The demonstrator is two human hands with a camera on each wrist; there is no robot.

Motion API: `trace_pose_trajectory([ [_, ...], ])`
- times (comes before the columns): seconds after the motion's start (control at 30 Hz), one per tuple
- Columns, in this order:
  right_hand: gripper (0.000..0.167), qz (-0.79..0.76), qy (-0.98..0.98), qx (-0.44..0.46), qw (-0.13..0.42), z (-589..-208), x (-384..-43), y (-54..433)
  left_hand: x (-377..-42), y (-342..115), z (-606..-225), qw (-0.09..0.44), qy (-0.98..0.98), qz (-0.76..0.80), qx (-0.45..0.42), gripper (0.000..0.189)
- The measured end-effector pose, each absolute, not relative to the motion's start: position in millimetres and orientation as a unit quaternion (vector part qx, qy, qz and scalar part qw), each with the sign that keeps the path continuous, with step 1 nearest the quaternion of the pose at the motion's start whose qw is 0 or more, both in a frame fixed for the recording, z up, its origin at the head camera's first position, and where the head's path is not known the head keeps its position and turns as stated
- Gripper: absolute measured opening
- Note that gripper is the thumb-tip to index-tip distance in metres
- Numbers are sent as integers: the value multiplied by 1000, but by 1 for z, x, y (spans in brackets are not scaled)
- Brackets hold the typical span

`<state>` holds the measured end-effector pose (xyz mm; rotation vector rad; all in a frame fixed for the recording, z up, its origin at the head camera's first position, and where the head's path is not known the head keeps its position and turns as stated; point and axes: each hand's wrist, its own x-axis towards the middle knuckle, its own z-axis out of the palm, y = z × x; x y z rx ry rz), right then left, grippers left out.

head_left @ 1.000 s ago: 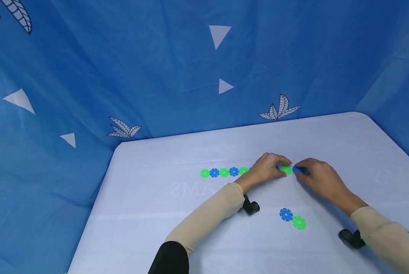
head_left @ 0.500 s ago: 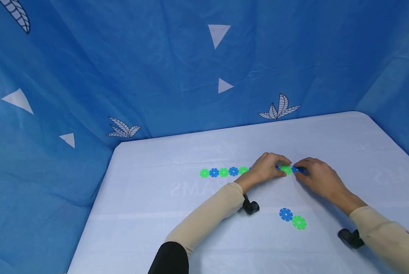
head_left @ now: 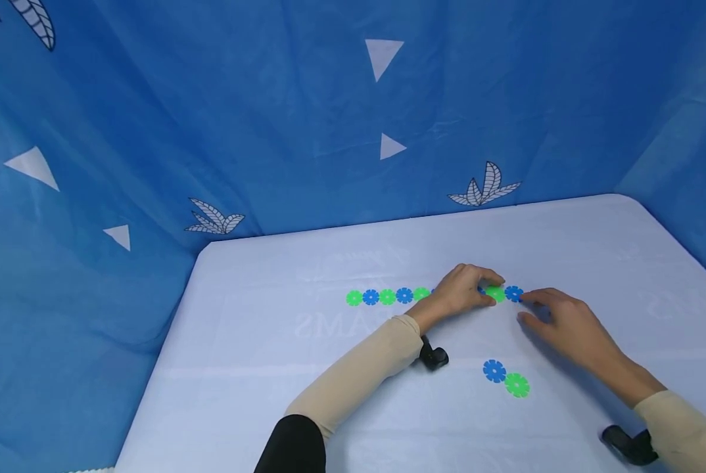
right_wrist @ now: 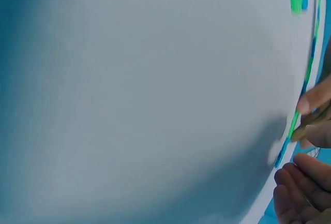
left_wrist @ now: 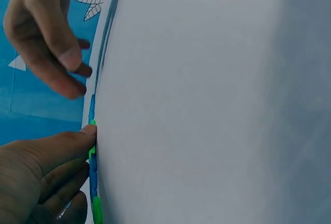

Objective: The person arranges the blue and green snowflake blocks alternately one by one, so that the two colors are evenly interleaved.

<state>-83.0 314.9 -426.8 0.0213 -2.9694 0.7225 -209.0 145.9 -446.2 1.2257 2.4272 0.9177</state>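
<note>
A row of alternating green and blue notched plastic discs (head_left: 387, 297) runs across the white table, its middle hidden behind my left hand (head_left: 461, 290). The thumb and fingers of that hand pinch the green disc (head_left: 495, 294) near the row's right end. Beyond it, a blue disc (head_left: 514, 293) forms the end and adjoins the green one. My right hand (head_left: 574, 328) is just right of this blue disc, fingers loosely spread and holding nothing, index fingertip close to its edge. In the left wrist view, the right hand (left_wrist: 46, 32) appears apart from the row.
Nearer the front lie a blue disc (head_left: 494, 371) and a green disc (head_left: 517, 385), side by side. Black wrist cameras (head_left: 433, 355) sit under both forearms. A blue patterned curtain (head_left: 305, 118) hangs behind the table's far edge.
My right hand has let go of the blue end disc and moved right and slightly toward me, its fingers spreading. The left hand keeps its pinch on the green disc.
</note>
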Motion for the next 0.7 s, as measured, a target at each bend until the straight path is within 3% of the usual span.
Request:
trace_pose_trajectory([
  [0.27, 36, 251, -966, 46, 42, -429, -39, 305, -210, 147, -442, 140, 838, 312, 426, 40],
  [0.53, 42, 237, -963, 94, 83, -437, -6, 293, -211, 147, -443, 139, 838, 320, 420, 40],
  [0.7, 46, 231, -969, 77, 38, -437, 4, 283, -209, 150, -443, 143, 836, 322, 421, 42],
])
